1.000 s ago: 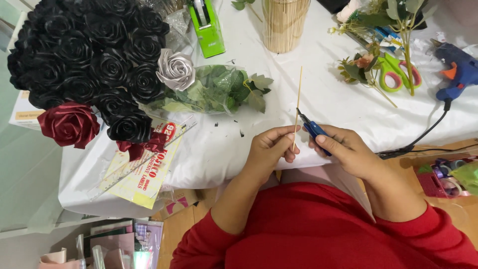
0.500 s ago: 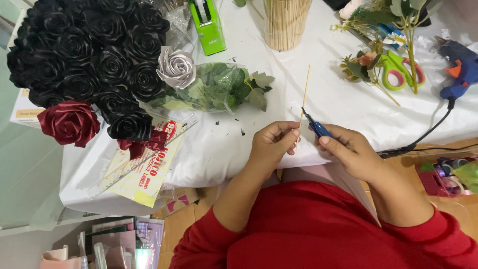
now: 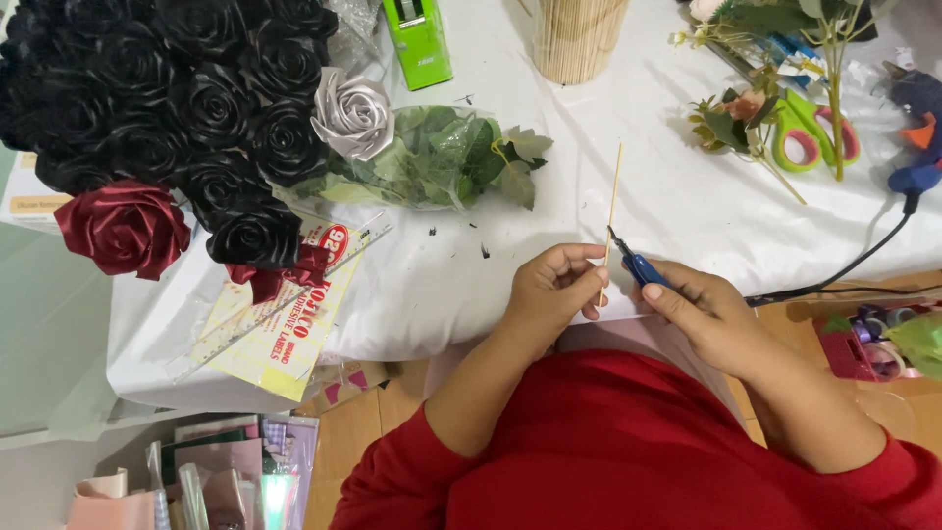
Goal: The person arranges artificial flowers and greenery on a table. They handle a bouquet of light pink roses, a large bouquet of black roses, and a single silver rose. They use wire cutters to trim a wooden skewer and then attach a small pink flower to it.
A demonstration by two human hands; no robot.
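Observation:
My left hand pinches a thin wooden skewer that stands nearly upright over the white table cover. My right hand grips small blue-handled cutters, whose dark tips touch the skewer just above my left fingers. Both hands sit at the table's near edge, above my red sleeves.
A bunch of black fabric roses with a silver rose and a dark red rose lies at left. Bagged green leaves, a green stapler, a cup of skewers, green scissors, a blue glue gun.
The view has shifted slightly. My hands stay at the table edge, with the cutter tips still against the skewer.

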